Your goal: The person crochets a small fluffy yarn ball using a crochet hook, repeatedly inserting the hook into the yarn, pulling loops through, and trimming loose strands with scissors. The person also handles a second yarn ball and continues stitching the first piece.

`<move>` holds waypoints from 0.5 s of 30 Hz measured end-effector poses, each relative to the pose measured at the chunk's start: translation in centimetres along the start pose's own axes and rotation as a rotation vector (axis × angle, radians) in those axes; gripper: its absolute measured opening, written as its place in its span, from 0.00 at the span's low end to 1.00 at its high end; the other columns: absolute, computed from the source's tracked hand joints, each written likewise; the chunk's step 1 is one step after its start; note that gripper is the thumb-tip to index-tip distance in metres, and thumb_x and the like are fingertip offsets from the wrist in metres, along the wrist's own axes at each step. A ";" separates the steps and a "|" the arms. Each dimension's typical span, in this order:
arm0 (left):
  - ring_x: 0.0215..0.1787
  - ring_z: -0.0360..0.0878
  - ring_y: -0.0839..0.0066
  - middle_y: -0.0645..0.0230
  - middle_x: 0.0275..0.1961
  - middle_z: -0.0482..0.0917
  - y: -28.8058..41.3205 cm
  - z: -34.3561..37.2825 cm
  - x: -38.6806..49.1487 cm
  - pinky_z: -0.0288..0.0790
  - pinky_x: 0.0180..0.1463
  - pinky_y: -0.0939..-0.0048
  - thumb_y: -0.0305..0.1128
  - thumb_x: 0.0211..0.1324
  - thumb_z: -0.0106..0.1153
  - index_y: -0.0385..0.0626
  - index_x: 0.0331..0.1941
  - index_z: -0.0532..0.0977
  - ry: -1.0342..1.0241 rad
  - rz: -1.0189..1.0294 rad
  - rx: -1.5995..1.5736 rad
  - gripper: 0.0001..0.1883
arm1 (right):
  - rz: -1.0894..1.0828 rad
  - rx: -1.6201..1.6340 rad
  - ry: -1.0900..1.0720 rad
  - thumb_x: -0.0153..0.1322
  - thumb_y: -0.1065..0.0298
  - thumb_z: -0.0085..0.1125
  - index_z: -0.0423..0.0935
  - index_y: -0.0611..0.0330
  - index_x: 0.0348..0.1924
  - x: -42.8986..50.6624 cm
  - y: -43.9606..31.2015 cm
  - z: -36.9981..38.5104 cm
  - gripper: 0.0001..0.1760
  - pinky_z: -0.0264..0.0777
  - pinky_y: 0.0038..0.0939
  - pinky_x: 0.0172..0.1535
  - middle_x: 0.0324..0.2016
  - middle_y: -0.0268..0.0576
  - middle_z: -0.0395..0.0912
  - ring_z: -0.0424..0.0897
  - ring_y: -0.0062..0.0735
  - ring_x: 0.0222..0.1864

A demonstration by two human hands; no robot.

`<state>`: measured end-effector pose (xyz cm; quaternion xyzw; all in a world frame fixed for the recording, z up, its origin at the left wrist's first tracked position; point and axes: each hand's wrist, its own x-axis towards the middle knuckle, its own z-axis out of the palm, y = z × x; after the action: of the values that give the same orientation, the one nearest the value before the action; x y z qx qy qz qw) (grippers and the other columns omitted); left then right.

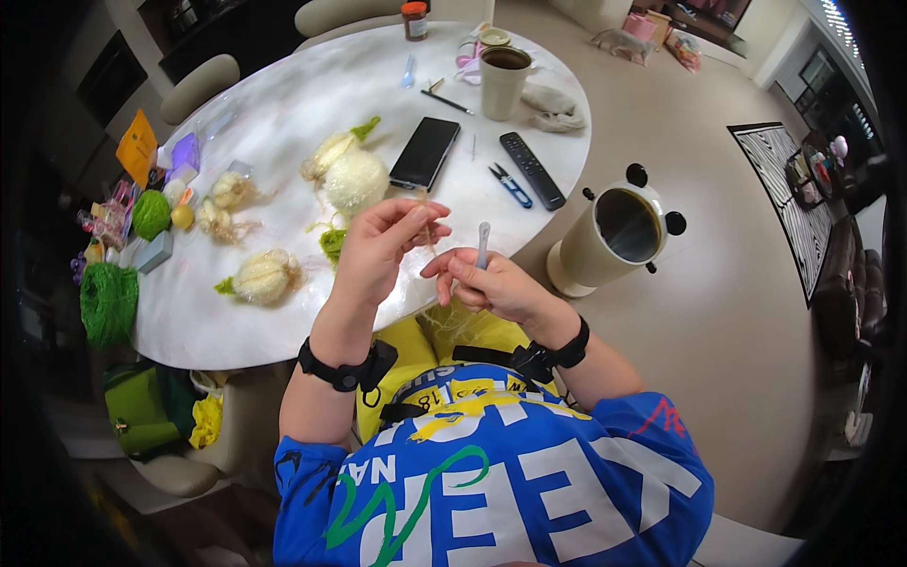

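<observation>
My left hand pinches a thin strand of tan yarn above the table's front edge. Lower and to the right, my right hand holds a crochet hook with a grey handle, its thumb against the handle; the yarn runs down between the hands, and loose tan strands hang over my lap. Just beyond my left hand lie a fluffy ball of cream yarn, a cream crocheted bulb with a green stem and some green yarn. Another cream crocheted bulb lies to the left.
On the white table are a black smartphone, thread snips, a remote control, a lined bin and a red-lidded jar. Green yarn balls crowd the left edge. A tall bin stands at the right.
</observation>
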<state>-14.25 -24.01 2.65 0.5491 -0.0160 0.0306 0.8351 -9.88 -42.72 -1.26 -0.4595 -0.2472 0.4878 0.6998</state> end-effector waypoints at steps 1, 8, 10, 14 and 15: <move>0.41 0.82 0.72 0.57 0.45 0.82 0.1 0.0 0.0 0.74 0.47 0.72 0.31 0.65 0.54 0.37 0.40 0.78 0.003 -0.009 0.002 0.09 | -0.042 -0.054 0.011 0.79 0.53 0.42 0.72 0.63 0.54 -0.2 -0.2 0.0 0.23 0.51 0.16 0.22 0.27 0.34 0.75 0.55 0.11 0.15; 0.40 0.83 0.73 0.57 0.42 0.83 0.0 -0.1 0.0 0.73 0.40 0.76 0.32 0.65 0.55 0.39 0.39 0.77 0.015 -0.023 0.014 0.08 | -0.067 -0.243 0.181 0.77 0.56 0.48 0.77 0.61 0.48 -1.8 -1.6 0.9 0.18 0.50 0.15 0.24 0.26 0.31 0.77 0.57 0.09 0.18; 0.41 0.83 0.73 0.58 0.42 0.83 -0.1 -0.2 -0.1 0.73 0.38 0.78 0.32 0.65 0.55 0.39 0.40 0.77 0.001 -0.042 0.008 0.09 | -0.080 -0.273 0.208 0.76 0.57 0.50 0.78 0.61 0.47 -2.0 -1.8 0.9 0.17 0.50 0.15 0.24 0.26 0.30 0.77 0.58 0.09 0.19; 0.40 0.84 0.73 0.57 0.42 0.83 -0.2 0.0 -0.3 0.73 0.31 0.82 0.32 0.66 0.54 0.39 0.40 0.77 -0.010 -0.077 -0.047 0.08 | -0.098 -0.282 0.225 0.74 0.59 0.55 0.80 0.61 0.43 -2.1 -1.8 0.5 0.14 0.63 0.17 0.32 0.26 0.30 0.78 0.71 0.14 0.28; 0.39 0.85 0.73 0.57 0.42 0.83 -0.1 0.1 -0.3 0.73 0.29 0.83 0.32 0.66 0.54 0.40 0.40 0.77 -0.001 -0.081 -0.045 0.07 | -0.104 -0.279 0.232 0.74 0.60 0.56 0.80 0.61 0.43 -2.2 -1.7 0.4 0.13 0.64 0.17 0.33 0.26 0.30 0.78 0.73 0.15 0.29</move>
<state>-14.55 -24.15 2.53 0.5304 0.0053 -0.0038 0.8477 -10.33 -44.77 0.68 -0.5919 -0.2534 0.3558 0.6774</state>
